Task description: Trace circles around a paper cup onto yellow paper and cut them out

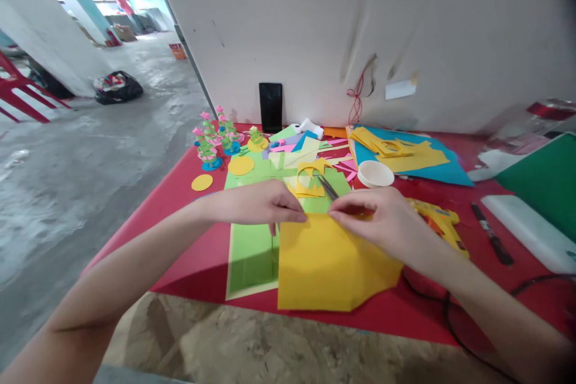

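A sheet of yellow paper [321, 264] hangs upright between my hands, its top edge pinched on both sides. My left hand [265, 204] grips the upper left corner with thumb and fingers. Further right along the same edge, my right hand [375, 216] pinches the paper between thumb and fingertips. The sheet's lower right corner is cut at a slant. Beneath and behind it lies a green paper sheet [252, 252]. Scissors [327, 186] rest just beyond the paper, near a yellow scrap with a round hole [310, 179].
Small paper flower trees [209, 147] and yellow discs [240, 165] sit at left. A white cup [375, 174], yellow glue gun [438, 222] with black cord, and marker [492, 234] are at right. A phone [270, 107] leans on the wall.
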